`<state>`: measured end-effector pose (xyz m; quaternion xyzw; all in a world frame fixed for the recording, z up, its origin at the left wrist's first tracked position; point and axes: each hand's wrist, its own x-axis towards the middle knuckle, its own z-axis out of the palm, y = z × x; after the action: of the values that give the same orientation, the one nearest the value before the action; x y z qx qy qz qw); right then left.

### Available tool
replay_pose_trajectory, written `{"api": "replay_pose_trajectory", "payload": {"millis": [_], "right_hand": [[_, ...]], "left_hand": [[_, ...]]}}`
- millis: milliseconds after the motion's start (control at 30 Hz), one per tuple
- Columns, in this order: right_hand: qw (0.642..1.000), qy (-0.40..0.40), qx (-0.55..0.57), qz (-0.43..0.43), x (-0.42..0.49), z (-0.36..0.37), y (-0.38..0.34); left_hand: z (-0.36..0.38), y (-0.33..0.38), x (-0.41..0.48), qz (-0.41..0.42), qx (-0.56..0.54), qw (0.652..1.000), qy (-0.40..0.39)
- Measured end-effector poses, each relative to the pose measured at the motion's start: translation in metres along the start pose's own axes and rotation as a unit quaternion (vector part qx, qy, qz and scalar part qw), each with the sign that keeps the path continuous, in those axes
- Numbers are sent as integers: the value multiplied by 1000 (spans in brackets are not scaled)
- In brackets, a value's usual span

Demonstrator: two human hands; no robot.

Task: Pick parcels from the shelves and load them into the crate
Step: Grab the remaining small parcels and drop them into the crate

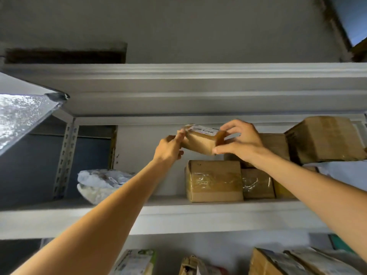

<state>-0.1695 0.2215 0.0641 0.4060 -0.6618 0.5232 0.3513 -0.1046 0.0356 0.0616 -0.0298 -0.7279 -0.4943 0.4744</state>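
A small brown cardboard parcel (201, 140) with a white label on top is held up in the air in front of the upper shelf. My left hand (169, 148) grips its left end. My right hand (240, 140) grips its right end, thumb under and fingers over the top. Below it a taped brown box (213, 180) stands on the white shelf board (198, 213). No crate is in view.
More brown boxes (325, 139) are stacked on the right of the same shelf. A white plastic bag parcel (99, 182) lies at its left. A perforated metal upright (64, 159) stands at the left. Further parcels (278, 262) sit on the shelf below.
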Motion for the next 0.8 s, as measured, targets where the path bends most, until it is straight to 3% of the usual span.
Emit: {"api": "replay_pose_trajectory", "payload": {"millis": [67,133,267,333,500,800], "right_hand": [[999,-33,19,1,-8,1,-3],[998,-39,48,8,-14,5,-4],[996,23,84,12,-23,14,-8],[995,48,83,-1,-29,17,-11],[995,39,90,19,-45,14,-11],[997,16,76,25,-64,19,-21]], "left_hand": [[-1,4,-8,-28,-98,995,-17],[-3,2,-17,-33,-116,992,-22],[-12,-6,-33,-35,-128,990,-47],[-14,-11,-43,3,-118,991,-69],[-18,-20,-56,49,-74,995,-45],[-27,-25,-66,-31,-76,997,2]]}}
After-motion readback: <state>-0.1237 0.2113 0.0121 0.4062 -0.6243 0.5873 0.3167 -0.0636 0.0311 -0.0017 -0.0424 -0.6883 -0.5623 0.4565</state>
